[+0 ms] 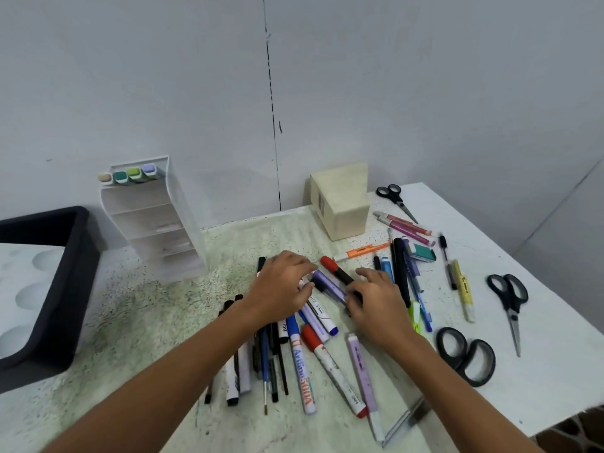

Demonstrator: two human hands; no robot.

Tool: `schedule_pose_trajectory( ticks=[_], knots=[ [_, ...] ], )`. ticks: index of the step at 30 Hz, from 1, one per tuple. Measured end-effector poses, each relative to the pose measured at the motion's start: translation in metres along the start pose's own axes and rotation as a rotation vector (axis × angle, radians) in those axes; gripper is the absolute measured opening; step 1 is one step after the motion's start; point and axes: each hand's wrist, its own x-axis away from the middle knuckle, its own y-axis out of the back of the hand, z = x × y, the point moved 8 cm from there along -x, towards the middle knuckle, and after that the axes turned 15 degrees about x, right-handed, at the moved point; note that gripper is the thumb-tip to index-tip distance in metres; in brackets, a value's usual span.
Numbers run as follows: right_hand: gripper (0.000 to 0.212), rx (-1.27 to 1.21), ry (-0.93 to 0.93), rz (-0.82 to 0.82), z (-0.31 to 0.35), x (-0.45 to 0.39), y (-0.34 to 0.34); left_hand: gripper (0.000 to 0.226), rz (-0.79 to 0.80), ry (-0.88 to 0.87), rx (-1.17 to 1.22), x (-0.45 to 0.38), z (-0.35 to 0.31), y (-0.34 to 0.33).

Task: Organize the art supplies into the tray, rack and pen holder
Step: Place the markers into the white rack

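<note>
Pastel highlighters (130, 175) fill only the rack's (153, 223) top tier; both hands' fingers (305, 289) grasp markers (328, 287), the pile at six o'clock unsorted.

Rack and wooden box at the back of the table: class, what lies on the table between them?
Nothing: in the head view the speckled table is bare between the rack and the box; the pens lie nearer the person.

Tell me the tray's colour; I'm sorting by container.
The tray has dark, nearly black walls, seen best in the head view at far left.
</note>
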Motion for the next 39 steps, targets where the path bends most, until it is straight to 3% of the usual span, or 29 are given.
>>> schedule_pose_trajectory(
  ticks=[3, 8, 11, 15, 18, 21, 23, 26, 29, 31, 35, 39],
  knots=[
    [0.029, 0.053, 0.007, 0.041, 0.0, 0.0, -0.002, 0.038, 0.145, 0.149, -0.052, -0.014, 0.014, -0.017],
    [0.028, 0.112, 0.028, 0.095, 0.003, -0.004, -0.002, 0.032, 0.084, 0.207, 0.012, -0.022, 0.022, -0.018],
    [0.02, -0.008, -0.005, 0.107, 0.0, -0.009, -0.003, 0.031, 0.09, 0.171, 0.074, -0.024, 0.022, -0.015],
    [0.008, -0.385, -0.091, 0.142, -0.017, -0.026, 0.005, 0.035, -0.018, 0.096, 0.469, -0.027, 0.015, 0.01],
    [0.013, -0.628, -0.069, 0.203, -0.021, -0.039, 0.015, 0.036, -0.136, 0.215, 0.85, -0.028, 0.016, 0.031],
    [0.013, -0.707, -0.004, 0.202, -0.021, -0.05, 0.024, 0.028, -0.225, 0.307, 0.999, -0.028, 0.019, 0.041],
    [0.014, -0.62, -0.04, 0.075, -0.035, -0.063, 0.028, 0.025, -0.278, 0.323, 1.067, -0.027, 0.021, 0.046],
    [0.031, -0.125, -0.072, -0.066, -0.059, -0.089, 0.029, 0.014, -0.334, 0.333, 1.098, -0.025, 0.025, 0.053],
    [0.033, 0.3, -0.031, 0.053, -0.07, -0.11, 0.01, 0.009, -0.352, 0.363, 1.116, -0.022, 0.028, 0.06],
    [0.027, 0.419, -0.028, 0.12, -0.074, -0.117, 0.003, 0.014, -0.352, 0.378, 1.116, -0.019, 0.03, 0.064],
    [0.019, 0.364, 0.017, 0.108, -0.07, -0.12, 0.007, 0.015, -0.372, 0.41, 1.173, -0.008, 0.035, 0.069],
    [0.012, -0.143, 0.032, 0.204, -0.059, -0.114, 0.016, 0.023, -0.356, 0.437, 1.233, 0.004, 0.039, 0.076]
  ],
)
